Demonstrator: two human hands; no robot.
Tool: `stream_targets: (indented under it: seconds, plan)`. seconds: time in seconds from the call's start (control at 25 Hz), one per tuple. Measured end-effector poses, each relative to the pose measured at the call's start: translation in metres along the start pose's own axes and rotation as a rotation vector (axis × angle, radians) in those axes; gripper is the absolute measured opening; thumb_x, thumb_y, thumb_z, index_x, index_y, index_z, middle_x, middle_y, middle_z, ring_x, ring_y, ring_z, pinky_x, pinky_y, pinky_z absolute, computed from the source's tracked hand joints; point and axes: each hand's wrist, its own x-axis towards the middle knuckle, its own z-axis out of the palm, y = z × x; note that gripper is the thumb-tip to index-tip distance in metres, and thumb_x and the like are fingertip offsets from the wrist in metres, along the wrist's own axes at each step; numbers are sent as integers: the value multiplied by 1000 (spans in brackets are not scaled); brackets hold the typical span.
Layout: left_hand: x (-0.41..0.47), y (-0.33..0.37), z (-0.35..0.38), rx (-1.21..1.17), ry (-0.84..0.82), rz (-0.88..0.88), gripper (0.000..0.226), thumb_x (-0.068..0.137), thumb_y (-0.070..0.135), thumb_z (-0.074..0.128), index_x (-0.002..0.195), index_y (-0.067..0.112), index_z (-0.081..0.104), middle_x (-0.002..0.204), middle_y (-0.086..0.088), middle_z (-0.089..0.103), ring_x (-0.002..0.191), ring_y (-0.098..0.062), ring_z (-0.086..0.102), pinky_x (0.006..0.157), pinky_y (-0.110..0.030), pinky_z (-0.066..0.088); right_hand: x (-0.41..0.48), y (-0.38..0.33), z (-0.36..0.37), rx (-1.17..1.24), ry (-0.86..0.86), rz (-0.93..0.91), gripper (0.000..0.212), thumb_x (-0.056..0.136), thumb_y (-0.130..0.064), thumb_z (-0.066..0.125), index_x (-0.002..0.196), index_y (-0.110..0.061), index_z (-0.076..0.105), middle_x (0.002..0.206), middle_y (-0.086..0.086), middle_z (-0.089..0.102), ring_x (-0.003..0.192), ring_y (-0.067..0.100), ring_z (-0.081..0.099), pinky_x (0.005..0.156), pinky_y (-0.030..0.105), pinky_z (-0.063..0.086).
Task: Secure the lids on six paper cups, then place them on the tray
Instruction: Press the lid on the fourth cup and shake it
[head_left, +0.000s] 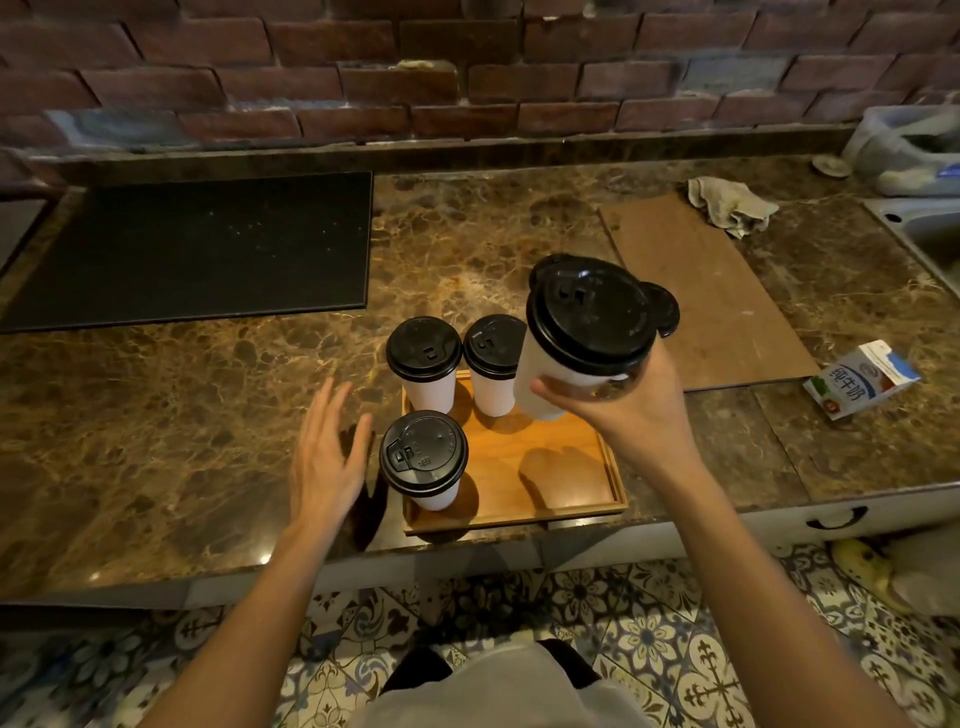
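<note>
A wooden tray (561, 488) lies at the counter's front edge. Three white paper cups with black lids stand on it: one at the back left (425, 364), one at the back middle (492, 358), one at the front left (423, 457). My right hand (628, 410) holds a fourth lidded cup (582, 332) tilted in the air above the tray's back right part. Behind that cup the black lids of further cups (662, 306) peek out, mostly hidden. My left hand (327, 457) hovers open just left of the tray, fingers spread, holding nothing.
A black mat (197, 249) covers the counter's back left. A brown board (717, 301) with a crumpled cloth (732, 205) lies right of the tray. A milk carton (862, 379) lies on its side at the right. A sink (930, 228) sits far right.
</note>
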Motion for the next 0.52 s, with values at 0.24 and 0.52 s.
stream_targets:
  seconds: [0.24, 0.52]
  plan:
    - [-18, -39, 41, 409, -368, -46, 65, 99, 37, 40, 152, 21, 5, 160, -10, -1, 147, -24, -3, 119, -43, 0, -21, 52, 10, -88, -44, 164, 79, 50, -52, 87, 118, -47, 47, 111, -44, 57, 110, -20, 52, 86, 0, 40]
    - [-23, -41, 48, 459, -310, -27, 72, 93, 42, 50, 151, 18, 14, 160, -9, 6, 147, -22, 1, 117, -40, -5, -37, 98, 17, -184, -95, 327, 83, 47, -57, 83, 119, -42, 44, 112, -33, 53, 103, -24, 49, 86, -4, 36]
